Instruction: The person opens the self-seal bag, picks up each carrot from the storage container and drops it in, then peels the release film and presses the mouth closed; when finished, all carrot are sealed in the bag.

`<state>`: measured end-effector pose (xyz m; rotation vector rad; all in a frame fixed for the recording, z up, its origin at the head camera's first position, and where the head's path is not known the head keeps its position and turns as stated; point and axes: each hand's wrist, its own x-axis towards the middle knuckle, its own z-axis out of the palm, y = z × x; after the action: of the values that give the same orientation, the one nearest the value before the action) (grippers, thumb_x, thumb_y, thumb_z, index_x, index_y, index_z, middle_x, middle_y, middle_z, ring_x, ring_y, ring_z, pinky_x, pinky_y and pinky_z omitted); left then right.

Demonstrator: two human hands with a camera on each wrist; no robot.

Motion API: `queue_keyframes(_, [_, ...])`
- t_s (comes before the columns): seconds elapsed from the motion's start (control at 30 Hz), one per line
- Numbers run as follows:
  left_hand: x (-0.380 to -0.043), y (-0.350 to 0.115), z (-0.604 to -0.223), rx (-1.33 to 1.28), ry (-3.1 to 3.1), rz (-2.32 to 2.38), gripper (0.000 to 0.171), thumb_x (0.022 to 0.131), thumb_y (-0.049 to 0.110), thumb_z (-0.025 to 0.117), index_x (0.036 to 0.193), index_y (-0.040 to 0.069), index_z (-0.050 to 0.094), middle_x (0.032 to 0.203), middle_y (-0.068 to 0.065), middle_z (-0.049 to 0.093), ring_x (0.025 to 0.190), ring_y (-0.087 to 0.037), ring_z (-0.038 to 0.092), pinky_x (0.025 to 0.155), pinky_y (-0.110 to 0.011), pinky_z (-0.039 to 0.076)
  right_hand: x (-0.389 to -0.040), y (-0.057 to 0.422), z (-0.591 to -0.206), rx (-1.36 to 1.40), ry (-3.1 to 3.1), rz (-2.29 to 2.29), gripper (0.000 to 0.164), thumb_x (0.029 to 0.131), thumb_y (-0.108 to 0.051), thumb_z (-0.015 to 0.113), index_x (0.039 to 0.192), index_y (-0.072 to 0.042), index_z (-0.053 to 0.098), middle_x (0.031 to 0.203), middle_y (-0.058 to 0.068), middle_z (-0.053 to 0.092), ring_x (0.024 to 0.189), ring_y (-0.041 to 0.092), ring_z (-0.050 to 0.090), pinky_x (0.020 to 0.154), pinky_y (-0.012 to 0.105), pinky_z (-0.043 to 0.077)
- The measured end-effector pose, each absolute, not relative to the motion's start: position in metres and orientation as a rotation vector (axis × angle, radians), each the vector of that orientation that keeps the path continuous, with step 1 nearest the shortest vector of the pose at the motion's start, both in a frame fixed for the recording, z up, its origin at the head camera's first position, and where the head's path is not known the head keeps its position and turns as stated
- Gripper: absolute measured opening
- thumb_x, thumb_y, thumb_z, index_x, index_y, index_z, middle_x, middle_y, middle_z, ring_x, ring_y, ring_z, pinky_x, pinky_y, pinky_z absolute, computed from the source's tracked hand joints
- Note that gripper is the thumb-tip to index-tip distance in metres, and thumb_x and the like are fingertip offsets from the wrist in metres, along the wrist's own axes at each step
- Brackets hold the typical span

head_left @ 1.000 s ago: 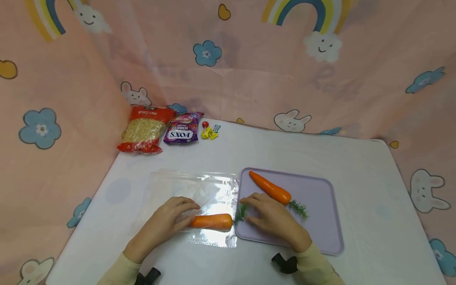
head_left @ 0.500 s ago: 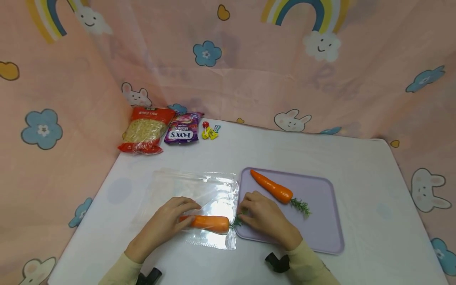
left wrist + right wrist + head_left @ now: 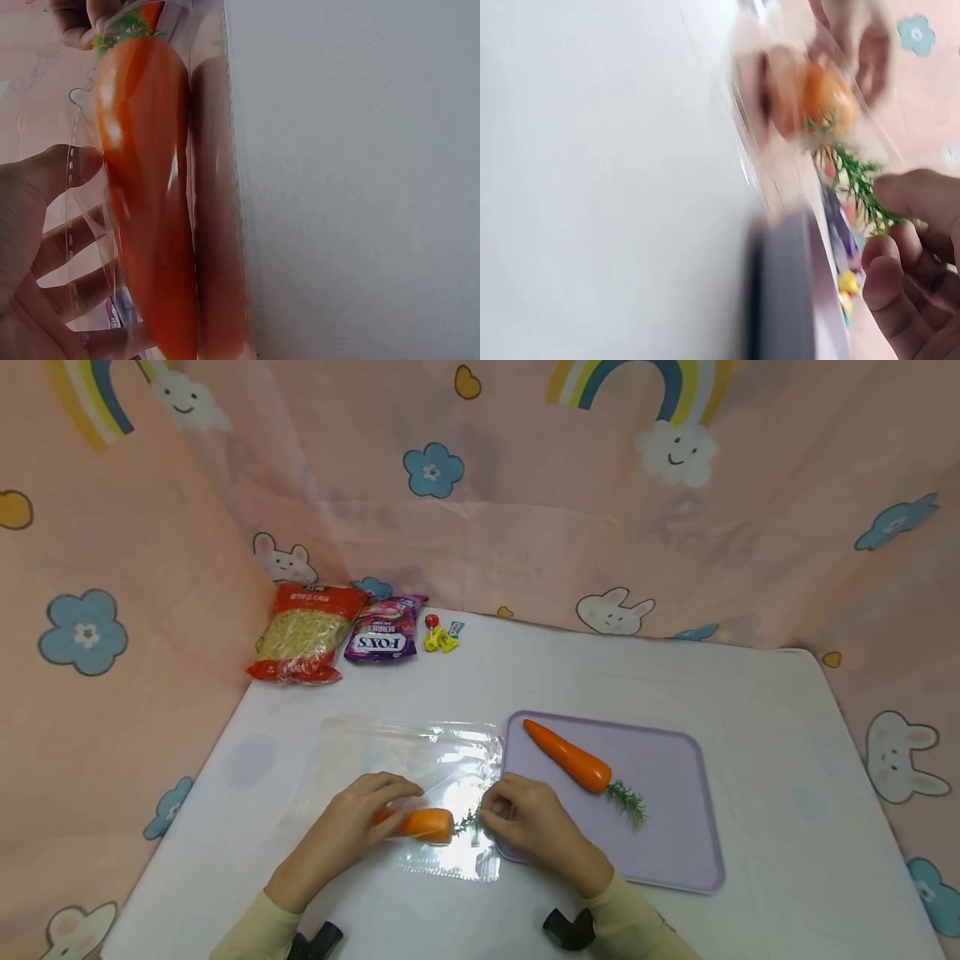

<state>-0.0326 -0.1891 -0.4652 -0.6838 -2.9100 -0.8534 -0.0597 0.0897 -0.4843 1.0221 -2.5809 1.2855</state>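
An orange carrot (image 3: 429,825) lies in a clear plastic bag (image 3: 450,768), its green top (image 3: 467,821) at the bag's mouth. My left hand (image 3: 358,814) rests over the carrot's narrow part, thumb and loosely bent fingers touching the bag; the left wrist view shows the carrot (image 3: 142,172) beside the thumb. My right hand (image 3: 536,822) pinches the leafy end; in the right wrist view thumb and fingers close on the green sprigs (image 3: 855,180). A second carrot (image 3: 570,756) lies on the purple tray (image 3: 675,835) to the right.
A red noodle bag (image 3: 307,631), a purple FOX'S candy packet (image 3: 384,628) and several small wrapped candies (image 3: 441,639) stand at the back left of the white table (image 3: 787,777). A pink patterned cloth (image 3: 510,543) hangs behind.
My right hand has closed on the carrot's green top and moved left. The carrot has slid left, deeper into the bag. My left hand has stayed about where it was.
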Motion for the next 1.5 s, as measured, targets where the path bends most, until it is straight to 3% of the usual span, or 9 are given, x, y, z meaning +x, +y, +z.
queue_keyframes(0.3, [-0.032,-0.190,-0.466,-0.615,-2.907,-0.903,0.031,0.082,0.024,0.074,0.112,0.030,0.066,0.111,0.018,0.059,0.106,-0.005,0.055,0.090,-0.031,0.050,-0.052,0.065,-0.485,0.646,-2.686,1.595,0.012,0.076,-0.018,0.078,0.078,-0.021,0.066,0.066,-0.015,0.059,0.054,-0.001,0.056,0.053,0.017,0.049])
queue_keyframes(0.53, [-0.031,-0.189,-0.468,-0.547,-2.849,-0.982,0.026,0.086,0.021,0.070,0.112,0.025,0.067,0.108,0.018,0.062,0.099,-0.004,0.060,0.084,-0.031,0.052,-0.048,0.069,-0.483,0.446,-2.801,1.904,0.005,0.081,-0.017,0.073,0.081,-0.019,0.069,0.059,-0.008,0.064,0.052,0.014,0.063,0.055,0.025,0.052])
queue_keyframes(0.83, [-0.027,-0.183,-0.471,-0.465,-2.756,-1.038,0.030,0.084,0.014,0.072,0.113,0.022,0.066,0.108,0.012,0.064,0.095,-0.007,0.063,0.081,-0.032,0.054,-0.048,0.074,-0.484,0.428,-2.804,1.952,0.004,0.081,-0.019,0.074,0.081,-0.019,0.070,0.063,-0.007,0.066,0.056,0.015,0.065,0.058,0.024,0.052])
queue_keyframes(1.13, [-0.026,-0.181,-0.472,-0.475,-2.712,-1.051,0.033,0.083,0.011,0.073,0.113,0.022,0.066,0.108,0.013,0.065,0.090,-0.005,0.065,0.076,-0.032,0.055,-0.049,0.065,-0.489,0.399,-2.733,2.222,0.011,0.083,-0.013,0.072,0.092,-0.008,0.071,0.072,0.005,0.070,0.061,0.024,0.065,0.055,0.031,0.054])
queue_keyframes(1.33, [-0.026,-0.181,-0.472,-0.467,-2.700,-1.050,0.035,0.081,0.009,0.074,0.113,0.023,0.066,0.107,0.014,0.064,0.091,-0.004,0.063,0.076,-0.029,0.054,-0.049,0.059,-0.491,0.428,-2.777,2.251,0.013,0.084,-0.014,0.070,0.097,-0.011,0.072,0.071,0.009,0.069,0.055,0.018,0.059,0.046,0.023,0.048])
queue_keyframes(1.5, [-0.026,-0.181,-0.472,-0.470,-2.706,-1.032,0.034,0.081,0.009,0.074,0.112,0.022,0.067,0.106,0.015,0.064,0.092,-0.003,0.062,0.077,-0.029,0.054,-0.046,0.056,-0.479,0.521,-2.817,2.260,0.016,0.086,-0.013,0.068,0.101,-0.009,0.072,0.072,0.015,0.067,0.055,0.024,0.056,0.044,0.020,0.045])
